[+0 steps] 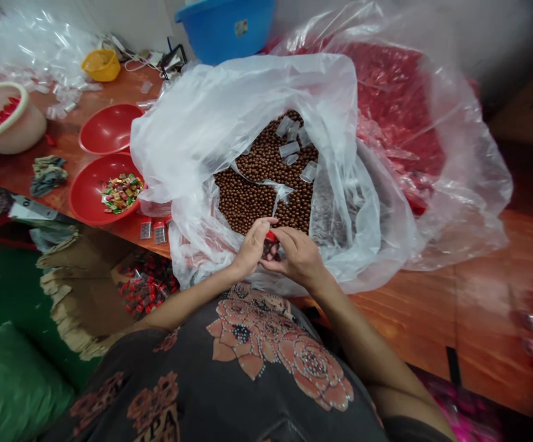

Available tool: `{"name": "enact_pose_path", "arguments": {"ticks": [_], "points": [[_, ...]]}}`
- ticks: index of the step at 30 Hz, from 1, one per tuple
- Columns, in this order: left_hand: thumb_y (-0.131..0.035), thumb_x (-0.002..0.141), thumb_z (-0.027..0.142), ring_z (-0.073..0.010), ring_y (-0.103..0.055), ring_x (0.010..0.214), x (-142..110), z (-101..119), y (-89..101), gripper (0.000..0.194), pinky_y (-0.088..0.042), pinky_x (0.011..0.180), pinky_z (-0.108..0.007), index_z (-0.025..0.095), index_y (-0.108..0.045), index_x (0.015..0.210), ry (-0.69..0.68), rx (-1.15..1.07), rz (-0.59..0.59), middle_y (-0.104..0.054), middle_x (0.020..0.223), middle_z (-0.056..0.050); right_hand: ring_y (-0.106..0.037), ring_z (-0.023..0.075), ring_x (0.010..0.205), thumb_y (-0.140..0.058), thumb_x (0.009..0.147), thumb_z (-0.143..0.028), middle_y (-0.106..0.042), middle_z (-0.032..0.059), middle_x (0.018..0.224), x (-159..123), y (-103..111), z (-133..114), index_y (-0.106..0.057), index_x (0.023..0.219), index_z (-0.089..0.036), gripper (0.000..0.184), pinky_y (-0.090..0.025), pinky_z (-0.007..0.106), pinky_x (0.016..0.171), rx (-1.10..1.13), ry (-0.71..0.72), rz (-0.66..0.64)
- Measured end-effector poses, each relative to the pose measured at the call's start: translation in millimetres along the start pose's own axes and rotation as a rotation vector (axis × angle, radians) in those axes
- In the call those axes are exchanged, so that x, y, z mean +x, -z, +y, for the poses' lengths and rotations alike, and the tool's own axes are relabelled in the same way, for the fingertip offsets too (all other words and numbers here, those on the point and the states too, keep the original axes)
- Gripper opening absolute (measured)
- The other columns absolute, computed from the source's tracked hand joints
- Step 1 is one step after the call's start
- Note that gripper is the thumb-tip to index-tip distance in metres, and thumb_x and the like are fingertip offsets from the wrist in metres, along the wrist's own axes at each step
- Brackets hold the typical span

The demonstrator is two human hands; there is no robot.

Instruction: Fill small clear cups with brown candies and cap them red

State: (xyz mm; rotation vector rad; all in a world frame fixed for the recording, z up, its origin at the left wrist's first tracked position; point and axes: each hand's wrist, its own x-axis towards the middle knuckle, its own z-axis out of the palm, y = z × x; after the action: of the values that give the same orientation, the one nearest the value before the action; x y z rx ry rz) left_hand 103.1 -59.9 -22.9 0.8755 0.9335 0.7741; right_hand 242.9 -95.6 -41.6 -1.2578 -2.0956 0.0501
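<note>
Both of my hands meet at the near edge of a large clear plastic bag (pixel 169 116) full of small round brown balls (pixel 257 205). Between them is a small clear container with a red cap (pixel 270 236). My left hand (pixel 253 245) wraps its side, while the fingers and thumb of my right hand (pixel 299 255) close around the cap and body. Brown content shows through its wall, partly hidden by my fingers. Several empty clear containers (pixel 289 149) lie on top of the balls, beyond my hands.
To the left stand a red bowl of wrapped sweets (pixel 121 193), another red bowl (pixel 110 129) and a white tub (pixel 13 132). Two capped containers (pixel 159 232) sit at the table edge, above a carton of filled ones (pixel 149 285). A red-filled bag (pixel 395 104) lies right.
</note>
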Motion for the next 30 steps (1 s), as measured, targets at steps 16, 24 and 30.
{"name": "enact_pose_path", "arguments": {"ticks": [16,24,30], "points": [[-0.052,0.089,0.059,-0.0097,-0.056,0.054,16,4,30.0,0.048,-0.047,0.051,-0.021,0.013,-0.064,0.097,0.145,-0.163,-0.037,-0.066,0.074,-0.004,-0.062,0.0200,0.087,-0.053,0.091,-0.022,-0.071,0.0098,0.092,-2,-15,59,-0.071,0.098,-0.019,0.019,-0.049,0.034,0.079,-0.067,-0.395,-0.194],[-0.048,0.083,0.075,-0.0099,-0.053,0.053,12,-11,22.0,0.066,-0.038,0.041,-0.020,0.011,-0.065,0.092,0.135,-0.009,-0.161,-0.060,0.067,-0.003,-0.069,0.0151,0.085,-0.063,0.088,-0.040,-0.074,0.0029,0.095,8,-9,1,-0.072,0.098,-0.023,0.022,-0.057,0.033,0.081,0.648,-0.643,0.169],[-0.043,0.081,0.080,-0.0084,-0.046,0.045,9,-9,15.9,0.071,-0.032,0.038,-0.020,0.012,-0.064,0.085,0.114,0.004,-0.175,-0.050,0.055,0.001,-0.066,0.0188,0.105,-0.054,0.093,-0.042,-0.073,0.0040,0.110,6,-6,-12,-0.072,0.104,-0.027,0.026,-0.052,0.042,0.096,0.508,-0.445,0.123]]}}
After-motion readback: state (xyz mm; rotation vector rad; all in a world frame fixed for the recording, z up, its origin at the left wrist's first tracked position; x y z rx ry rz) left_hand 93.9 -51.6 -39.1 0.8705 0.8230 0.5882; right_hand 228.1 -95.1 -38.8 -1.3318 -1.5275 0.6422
